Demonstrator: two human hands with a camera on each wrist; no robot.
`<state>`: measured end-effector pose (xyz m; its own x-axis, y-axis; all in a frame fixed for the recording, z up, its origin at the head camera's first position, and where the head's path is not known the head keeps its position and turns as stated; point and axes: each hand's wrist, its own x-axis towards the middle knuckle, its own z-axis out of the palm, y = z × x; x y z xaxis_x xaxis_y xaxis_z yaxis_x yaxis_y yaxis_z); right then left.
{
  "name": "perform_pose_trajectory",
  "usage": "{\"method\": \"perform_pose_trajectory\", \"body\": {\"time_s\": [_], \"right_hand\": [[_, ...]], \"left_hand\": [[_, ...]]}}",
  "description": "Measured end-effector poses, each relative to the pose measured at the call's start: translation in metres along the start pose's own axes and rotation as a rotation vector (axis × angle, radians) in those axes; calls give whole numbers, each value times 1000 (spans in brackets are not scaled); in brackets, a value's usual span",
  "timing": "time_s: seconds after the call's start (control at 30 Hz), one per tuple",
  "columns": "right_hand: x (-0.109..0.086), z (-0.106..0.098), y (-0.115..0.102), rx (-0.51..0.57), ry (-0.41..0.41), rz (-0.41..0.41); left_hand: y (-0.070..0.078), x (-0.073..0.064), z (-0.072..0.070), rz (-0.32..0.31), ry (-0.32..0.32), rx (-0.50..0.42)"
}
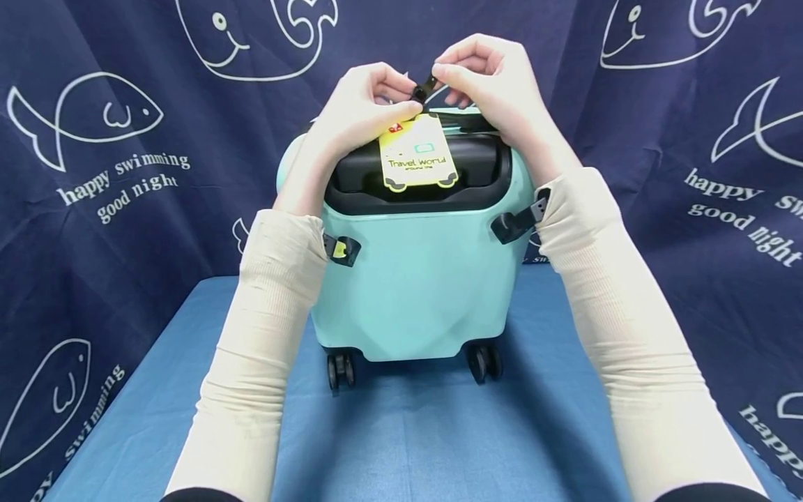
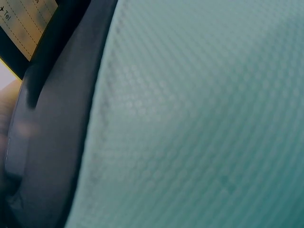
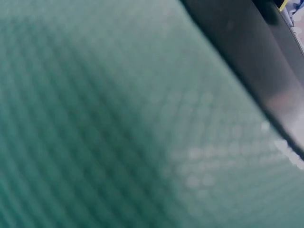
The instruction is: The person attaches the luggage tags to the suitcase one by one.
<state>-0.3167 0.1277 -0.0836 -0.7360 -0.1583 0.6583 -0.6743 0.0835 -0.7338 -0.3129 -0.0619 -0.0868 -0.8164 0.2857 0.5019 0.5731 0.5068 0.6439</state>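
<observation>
A mint-green suitcase stands upright on its wheels in the head view. Over its black top panel hangs a yellow luggage tag printed "Travel World". My left hand pinches the black strap of the tag near the tag's top edge. From the other side, my right hand pinches the strap's upper end between thumb and forefinger. Both wrist views are mostly filled by the suitcase's textured shell. A lined corner of the luggage tag shows in the left wrist view.
Blue cloth covers the surface under the suitcase. Black caster wheels carry it. Behind and at both sides hangs a dark blue curtain with white fish drawings. Small wrist cameras sit at both cuffs, close to the suitcase.
</observation>
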Motion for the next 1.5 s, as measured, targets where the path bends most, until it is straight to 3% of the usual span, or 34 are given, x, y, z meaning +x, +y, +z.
{"method": "perform_pose_trajectory", "body": {"time_s": [0.33, 0.67, 0.9, 1.5], "right_hand": [[-1, 0, 0, -194, -8, 3], [0, 0, 0, -227, -55, -3], [-2, 2, -4, -417, -87, -5], [-2, 2, -2, -353, -126, 19]], "left_hand": [[0, 0, 0, 11, -1, 1], [2, -1, -1, 8, -8, 16], [2, -1, -1, 20, -5, 25], [0, -1, -1, 17, -14, 37]]}}
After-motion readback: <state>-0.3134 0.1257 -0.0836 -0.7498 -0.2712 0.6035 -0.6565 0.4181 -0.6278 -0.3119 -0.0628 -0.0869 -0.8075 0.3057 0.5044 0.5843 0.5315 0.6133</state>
